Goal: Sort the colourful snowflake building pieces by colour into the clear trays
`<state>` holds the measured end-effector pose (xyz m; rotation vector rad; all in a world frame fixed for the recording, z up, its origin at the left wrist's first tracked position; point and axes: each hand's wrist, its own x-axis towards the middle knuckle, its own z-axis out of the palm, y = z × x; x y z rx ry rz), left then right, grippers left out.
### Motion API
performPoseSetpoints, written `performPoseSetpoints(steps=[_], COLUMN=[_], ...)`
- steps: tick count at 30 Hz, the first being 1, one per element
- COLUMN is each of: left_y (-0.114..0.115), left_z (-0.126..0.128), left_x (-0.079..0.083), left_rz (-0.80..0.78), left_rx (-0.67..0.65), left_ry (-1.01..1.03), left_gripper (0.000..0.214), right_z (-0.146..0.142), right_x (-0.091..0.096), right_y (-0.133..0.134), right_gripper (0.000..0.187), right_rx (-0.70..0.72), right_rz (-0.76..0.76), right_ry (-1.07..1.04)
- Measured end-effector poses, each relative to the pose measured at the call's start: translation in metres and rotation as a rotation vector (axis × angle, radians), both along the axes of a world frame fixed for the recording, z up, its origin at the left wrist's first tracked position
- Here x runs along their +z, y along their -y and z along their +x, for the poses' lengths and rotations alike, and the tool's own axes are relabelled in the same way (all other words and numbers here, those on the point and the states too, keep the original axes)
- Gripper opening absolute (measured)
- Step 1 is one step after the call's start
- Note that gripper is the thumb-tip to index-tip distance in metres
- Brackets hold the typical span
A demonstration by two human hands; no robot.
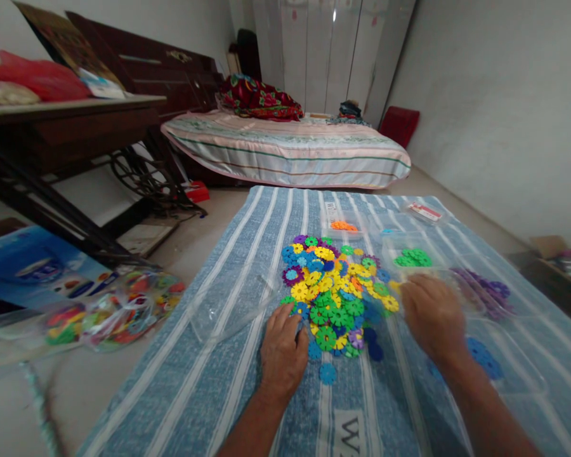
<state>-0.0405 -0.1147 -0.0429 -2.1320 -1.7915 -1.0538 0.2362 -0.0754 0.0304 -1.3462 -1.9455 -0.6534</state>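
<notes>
A mixed pile of plastic snowflake discs point(330, 289), mostly yellow, green and blue, lies in the middle of the cloth. My left hand point(284, 348) rests at the pile's lower left edge, fingers loosely bent and thumb apart, beside a blue disc. To the right of the pile, my right hand point(433, 315) is closed and slightly blurred, with a yellow snowflake disc point(394, 287) at its fingertips. Beyond it stands a clear box with green discs point(413, 257). Purple discs point(492, 292) and blue discs point(484, 358) sit in boxes farther right.
A clear box with orange discs point(343, 226) stands behind the pile. On the striped cloth point(228, 381) at left lies a clear plastic lid or tray point(228, 311). Bags of colourful pieces point(124, 311) are on the floor. A bed point(290, 152) and sewing-machine table point(76, 120) stand beyond.
</notes>
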Motion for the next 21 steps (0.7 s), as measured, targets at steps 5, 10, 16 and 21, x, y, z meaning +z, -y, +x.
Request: performPoseSetpoints(steps=[5, 10, 16, 21], left_y=[0.0, 0.0, 0.0, 0.0], left_z=[0.0, 0.0, 0.0, 0.0], left_x=[0.0, 0.001, 0.002, 0.002], left_rz=[0.003, 0.009, 0.011, 0.009], left_rx=[0.0, -0.009, -0.01, -0.012], left_ry=[-0.017, -0.029, -0.017, -0.012], left_gripper=[0.017, 0.017, 0.017, 0.017], right_z=[0.017, -0.033, -0.084, -0.096], right_x=[0.004, -0.024, -0.04, -0.042], right_y=[-0.002, 0.017, 0.028, 0.026], right_gripper=[0.015, 0.016, 0.012, 0.009], right_rx=[-0.098, 0.173, 0.166, 0.119], right_rz=[0.029, -0.171, -0.383, -0.424], right_ry=[-0.071, -0.118, -0.072, -0.022])
